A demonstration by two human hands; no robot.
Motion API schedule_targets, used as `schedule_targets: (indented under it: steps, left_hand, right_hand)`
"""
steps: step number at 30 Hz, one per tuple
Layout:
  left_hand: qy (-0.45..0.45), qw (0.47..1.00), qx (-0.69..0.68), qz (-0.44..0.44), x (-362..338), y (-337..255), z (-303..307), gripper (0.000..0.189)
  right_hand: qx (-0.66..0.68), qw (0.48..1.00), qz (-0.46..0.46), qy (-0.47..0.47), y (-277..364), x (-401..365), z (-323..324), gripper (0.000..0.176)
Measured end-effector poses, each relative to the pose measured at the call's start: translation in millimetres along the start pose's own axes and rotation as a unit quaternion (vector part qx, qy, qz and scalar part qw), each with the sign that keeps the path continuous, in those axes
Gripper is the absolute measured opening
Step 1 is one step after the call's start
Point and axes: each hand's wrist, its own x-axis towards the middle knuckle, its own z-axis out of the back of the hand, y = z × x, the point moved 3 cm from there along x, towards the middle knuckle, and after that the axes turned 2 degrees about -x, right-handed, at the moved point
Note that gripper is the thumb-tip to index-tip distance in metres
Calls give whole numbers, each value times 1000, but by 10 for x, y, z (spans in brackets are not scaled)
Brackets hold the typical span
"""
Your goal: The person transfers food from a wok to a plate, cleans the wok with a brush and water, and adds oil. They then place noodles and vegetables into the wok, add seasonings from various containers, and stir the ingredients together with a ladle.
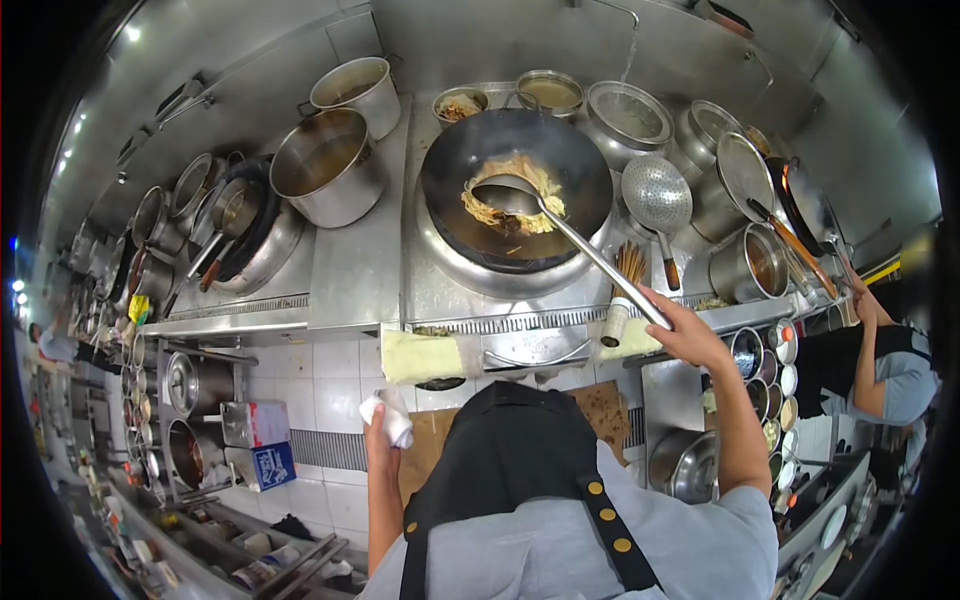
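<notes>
My right hand (692, 332) is wrapped round the handle end of a long metal ladle (590, 250). The ladle's bowl rests among yellow, egg-like food (545, 180) in a large black wok (450, 150) on the stove. Some darker brown bits lie beneath the bowl. My left hand (380, 440) is low in front of the counter, at the left of my apron, closed on a bunched white cloth (390, 415). A bamboo wok brush (622, 290) stands just left of my right hand. Nearby, a perforated skimmer (657, 195) lies right of the wok.
Large steel pots (330, 170) stand left of the wok. Lidded pots (628, 115) and a bowl of food (460, 104) line the back. Folded pale towels (420, 357) hang on the counter edge. Another person (880, 350) works at the far right.
</notes>
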Motion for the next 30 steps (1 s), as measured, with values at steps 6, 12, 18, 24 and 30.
schedule_targets:
  steps: [6, 12, 18, 24, 30]
  left_hand:
    - [6, 999, 29, -27, -46, -14, -108, 45]
    - [24, 998, 46, -31, 54, 123, -107, 50]
    - [26, 997, 33, -62, -161, 90, -77, 55]
    - [6, 999, 44, -14, -133, 222, -66, 52]
    - [30, 995, 69, -62, -131, 157, -54, 53]
  right_hand:
    - [101, 985, -94, 106, -9, -325, 268, 67]
    - [108, 986, -86, 90, -333, 56, -73, 63]
    - [93, 976, -77, -183, -767, 368, -1097, 69]
    - [462, 879, -97, -67, -314, 880, -1037, 68]
    - [318, 935, -77, -136, -235, 1316, -770, 67]
